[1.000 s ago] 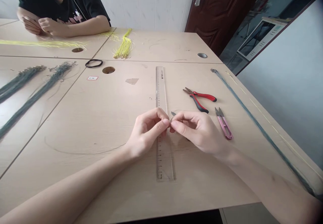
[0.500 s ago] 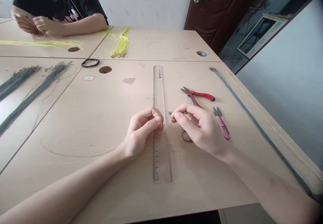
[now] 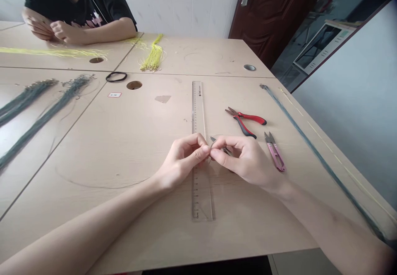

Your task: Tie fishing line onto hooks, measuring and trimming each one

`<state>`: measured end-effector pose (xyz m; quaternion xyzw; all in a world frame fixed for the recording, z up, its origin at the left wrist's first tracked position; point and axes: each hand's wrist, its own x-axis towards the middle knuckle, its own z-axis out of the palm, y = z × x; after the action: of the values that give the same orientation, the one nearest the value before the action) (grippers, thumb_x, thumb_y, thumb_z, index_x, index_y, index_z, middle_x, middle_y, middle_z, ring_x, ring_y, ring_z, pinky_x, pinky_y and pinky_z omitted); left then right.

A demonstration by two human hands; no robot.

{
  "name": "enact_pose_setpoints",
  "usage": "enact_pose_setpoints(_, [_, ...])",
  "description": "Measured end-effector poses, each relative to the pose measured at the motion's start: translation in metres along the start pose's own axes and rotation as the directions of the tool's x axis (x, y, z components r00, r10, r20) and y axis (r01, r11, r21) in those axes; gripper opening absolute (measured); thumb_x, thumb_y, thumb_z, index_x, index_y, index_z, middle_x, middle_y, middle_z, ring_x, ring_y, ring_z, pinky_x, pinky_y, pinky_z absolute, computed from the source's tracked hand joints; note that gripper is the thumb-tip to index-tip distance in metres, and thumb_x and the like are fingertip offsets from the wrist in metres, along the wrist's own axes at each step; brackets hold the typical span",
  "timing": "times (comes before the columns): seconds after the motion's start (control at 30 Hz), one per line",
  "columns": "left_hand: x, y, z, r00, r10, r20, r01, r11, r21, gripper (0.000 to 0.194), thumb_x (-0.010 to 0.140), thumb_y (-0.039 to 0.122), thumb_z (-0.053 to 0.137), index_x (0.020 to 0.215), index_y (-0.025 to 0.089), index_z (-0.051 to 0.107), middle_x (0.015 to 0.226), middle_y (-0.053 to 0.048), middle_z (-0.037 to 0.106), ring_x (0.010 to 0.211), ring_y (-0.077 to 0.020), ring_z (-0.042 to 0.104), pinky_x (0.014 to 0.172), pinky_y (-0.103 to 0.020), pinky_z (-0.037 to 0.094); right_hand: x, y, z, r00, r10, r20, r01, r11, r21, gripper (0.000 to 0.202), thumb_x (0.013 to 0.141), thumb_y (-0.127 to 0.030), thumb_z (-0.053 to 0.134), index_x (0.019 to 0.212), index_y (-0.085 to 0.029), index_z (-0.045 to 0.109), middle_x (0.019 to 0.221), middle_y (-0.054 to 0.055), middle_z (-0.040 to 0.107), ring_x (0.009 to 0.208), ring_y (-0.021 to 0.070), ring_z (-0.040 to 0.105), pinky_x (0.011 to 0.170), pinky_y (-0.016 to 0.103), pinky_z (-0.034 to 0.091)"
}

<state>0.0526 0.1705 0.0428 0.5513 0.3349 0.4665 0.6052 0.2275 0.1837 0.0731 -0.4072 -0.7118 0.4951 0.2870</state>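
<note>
Over a clear ruler (image 3: 203,200), my left hand (image 3: 186,157) pinches a thin grey-green cord (image 3: 93,187), which trails left across the table in a curve. My right hand (image 3: 245,159) is closed too, its thumb and forefinger meeting the left fingertips on the cord. A small pointed metal tip (image 3: 212,139) shows beside the right forefinger; most of that tool is hidden by the hand. Just beyond my right hand lie red-and-black pliers (image 3: 245,120) with their handles spread. Pink thread snips (image 3: 275,153) rest to its right.
Bundles of grey-green cords (image 3: 40,118) lie at left, another cord bundle (image 3: 310,142) along the right edge. Yellow cords (image 3: 151,56), a black band (image 3: 116,76), a label (image 3: 114,95) and a tape roll (image 3: 249,67) are farther back. A person (image 3: 102,14) sits across the table.
My hands, apart before, have come together at the fingertips. The dark ring that showed under my right hand is now mostly covered. The view has shifted slightly.
</note>
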Motion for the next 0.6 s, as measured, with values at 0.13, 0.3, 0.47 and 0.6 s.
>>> enact_pose_setpoints(0.13, [0.0,0.0016,0.0007,1.0,-0.007,0.017,0.006,1.0,0.025,0.03,0.089,0.04,0.053,0.072,0.015,0.054,0.068,0.001,0.052,0.061,-0.0095,0.047,0.058,-0.024,0.037,0.0032,0.0001,-0.0007,1.0,-0.017,-0.022,0.018,0.998,0.053,0.019,0.087,-0.029,0.056,0.074,-0.017,0.061,0.062,-0.003,0.057,0.053,0.0073,0.047,0.047,0.021,0.035])
enact_pose_setpoints(0.3, [0.0001,0.0067,0.0047,0.998,-0.063,0.012,0.061,0.992,0.108,0.022,0.087,0.033,0.058,0.079,0.013,0.061,0.066,0.0,0.057,0.061,-0.0103,0.051,0.058,-0.023,0.039,0.0057,-0.0043,-0.001,0.993,-0.056,-0.107,0.061,0.997,0.049,0.022,0.089,-0.026,0.054,0.07,-0.016,0.06,0.065,-0.002,0.059,0.058,0.0079,0.051,0.053,0.022,0.039])
enact_pose_setpoints(0.47, [0.0007,0.0085,0.0088,0.997,-0.075,-0.036,0.079,0.987,0.139,0.021,0.088,0.031,0.056,0.076,0.014,0.059,0.062,0.001,0.058,0.055,-0.0082,0.049,0.052,-0.02,0.038,0.0042,-0.0053,-0.0013,0.989,-0.088,-0.116,0.091,0.996,0.02,0.02,0.089,-0.024,0.055,0.071,-0.017,0.06,0.061,-0.004,0.057,0.054,0.007,0.051,0.053,0.021,0.041])
enact_pose_setpoints(0.6, [0.0005,0.0065,0.0084,0.996,-0.052,-0.074,0.061,0.99,0.126,0.021,0.089,0.03,0.055,0.075,0.015,0.056,0.067,0.001,0.061,0.054,-0.0075,0.05,0.051,-0.02,0.04,0.0046,-0.0048,-0.0017,0.982,-0.138,-0.127,0.132,0.99,-0.052,0.018,0.09,-0.021,0.053,0.075,-0.017,0.063,0.065,-0.004,0.062,0.064,0.0085,0.057,0.058,0.02,0.043])
